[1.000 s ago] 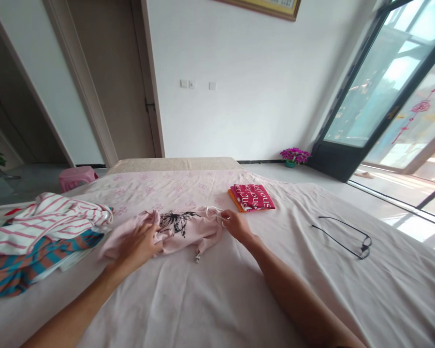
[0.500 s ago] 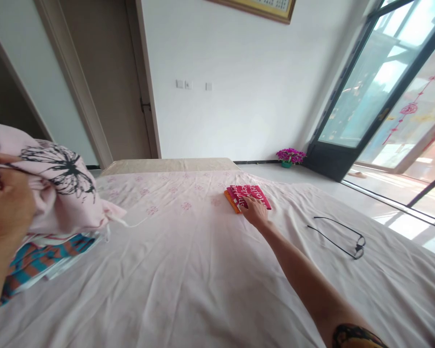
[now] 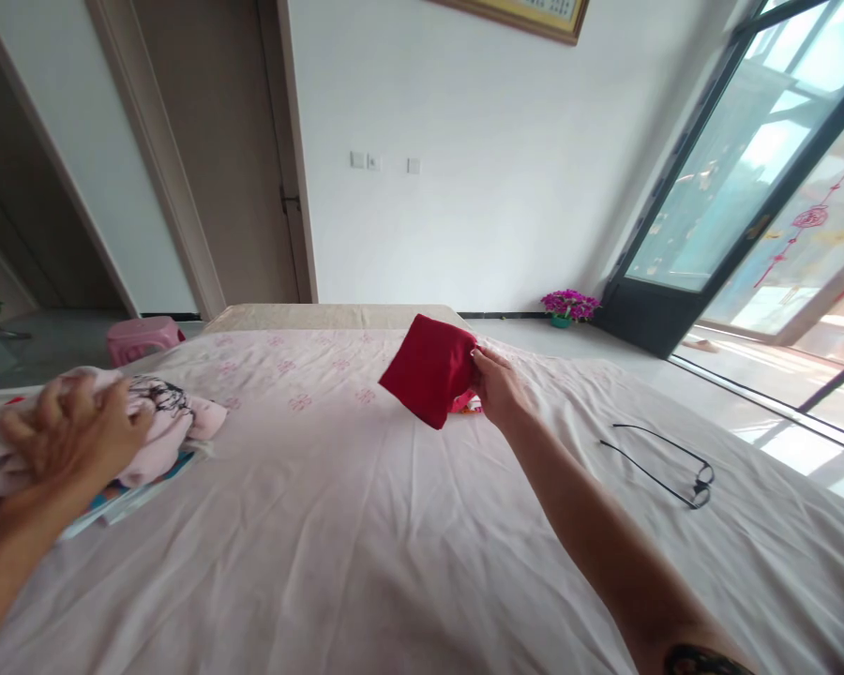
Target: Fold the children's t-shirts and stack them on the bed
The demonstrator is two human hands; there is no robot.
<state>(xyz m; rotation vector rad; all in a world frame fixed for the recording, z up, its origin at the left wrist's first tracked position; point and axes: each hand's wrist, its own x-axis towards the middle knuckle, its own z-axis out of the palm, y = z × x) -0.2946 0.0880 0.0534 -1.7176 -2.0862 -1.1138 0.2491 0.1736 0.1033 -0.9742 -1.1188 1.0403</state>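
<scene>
My right hand (image 3: 501, 382) pinches a folded red cloth (image 3: 429, 368) by its right edge, holding it tilted above the bed. Beneath it, other folded cloth in pink and mixed colours (image 3: 468, 403) partly shows; the rest is hidden. At the left, my left hand (image 3: 84, 427) rests with fingers spread on a bunched pink garment (image 3: 173, 431) that has a black flower print. That garment lies on top of a pile with blue and white cloth (image 3: 105, 506) at its lower edge.
A pale floral sheet (image 3: 309, 525) covers the bed. Black-framed glasses (image 3: 700, 487) lie on it at the right. Beyond the left edge stands a pink plastic stool (image 3: 144, 339). Purple flowers (image 3: 569, 305) sit by the wall near the glass door (image 3: 689, 206).
My right hand has lifted the red cloth off the small stack and tipped it, so its plain side faces me. My left hand has lowered the pink garment onto the pile and spread its fingers.
</scene>
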